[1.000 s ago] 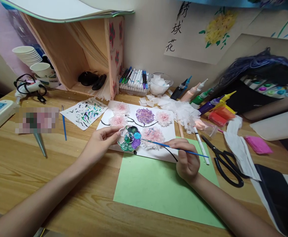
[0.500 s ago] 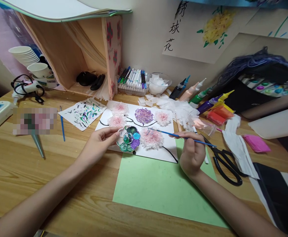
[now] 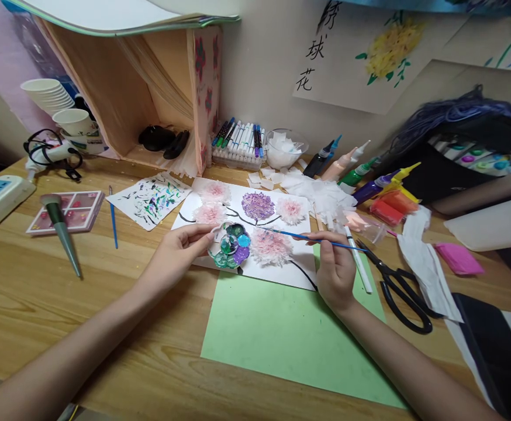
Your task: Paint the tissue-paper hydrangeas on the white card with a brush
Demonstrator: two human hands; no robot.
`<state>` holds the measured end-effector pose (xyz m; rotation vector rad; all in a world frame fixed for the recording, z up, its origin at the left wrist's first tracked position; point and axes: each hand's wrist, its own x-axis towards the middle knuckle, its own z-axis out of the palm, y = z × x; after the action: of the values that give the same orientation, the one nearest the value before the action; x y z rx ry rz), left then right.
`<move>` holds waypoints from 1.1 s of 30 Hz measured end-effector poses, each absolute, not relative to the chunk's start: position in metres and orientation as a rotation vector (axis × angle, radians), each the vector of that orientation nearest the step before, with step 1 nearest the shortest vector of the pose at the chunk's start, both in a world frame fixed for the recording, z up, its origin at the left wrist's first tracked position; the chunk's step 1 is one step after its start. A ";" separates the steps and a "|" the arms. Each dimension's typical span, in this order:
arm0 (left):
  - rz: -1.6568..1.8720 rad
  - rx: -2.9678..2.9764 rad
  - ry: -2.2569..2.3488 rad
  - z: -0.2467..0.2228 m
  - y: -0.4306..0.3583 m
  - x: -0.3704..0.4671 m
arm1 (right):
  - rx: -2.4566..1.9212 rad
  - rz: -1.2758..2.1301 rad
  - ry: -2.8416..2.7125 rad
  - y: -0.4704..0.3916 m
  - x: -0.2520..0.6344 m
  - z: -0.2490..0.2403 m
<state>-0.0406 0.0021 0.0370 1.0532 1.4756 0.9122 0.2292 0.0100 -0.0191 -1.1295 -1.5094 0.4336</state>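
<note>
My left hand point(image 3: 189, 248) pinches the rim of a small flower-shaped paint palette point(image 3: 240, 255) with green, teal and purple paint, over the left part of a white sheet point(image 3: 301, 275). Between the fingers of my right hand point(image 3: 337, 266) is a thin blue paintbrush point(image 3: 310, 237). Its tip lies at the upper edge of the large pink fluffy flower point(image 3: 272, 248), which shows some purplish marks there. Above it on the sheet is a purple flower point(image 3: 258, 206), with smaller pink flowers on both sides and black stems. Green paper point(image 3: 290, 333) lies under the sheet.
Black scissors point(image 3: 402, 286) and a white pen point(image 3: 359, 263) lie right of my right hand. Behind are paper scraps point(image 3: 321, 196), paint bottles point(image 3: 361, 172) and markers point(image 3: 240, 140). At left are a paint-marked sheet point(image 3: 150, 200), a second brush point(image 3: 114, 219) and a large makeup brush point(image 3: 64, 240).
My right hand has shifted slightly left and the back end of the brush has dropped a little. The brush tip stays at the pink flower. My left hand still holds the palette.
</note>
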 end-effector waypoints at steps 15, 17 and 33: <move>0.916 1.101 1.478 0.039 0.002 -0.040 | -1.123 0.387 -1.498 0.010 0.229 -0.018; 0.918 1.094 1.476 0.039 0.002 -0.040 | -1.104 0.390 -1.495 0.010 0.229 -0.018; 0.923 1.099 1.490 0.038 0.002 -0.040 | -0.785 0.374 -1.563 0.006 0.229 -0.022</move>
<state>-0.0399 0.0019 0.0385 1.0992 1.4896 0.9228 0.2293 0.0061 -0.0215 -0.7849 -1.5630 0.3739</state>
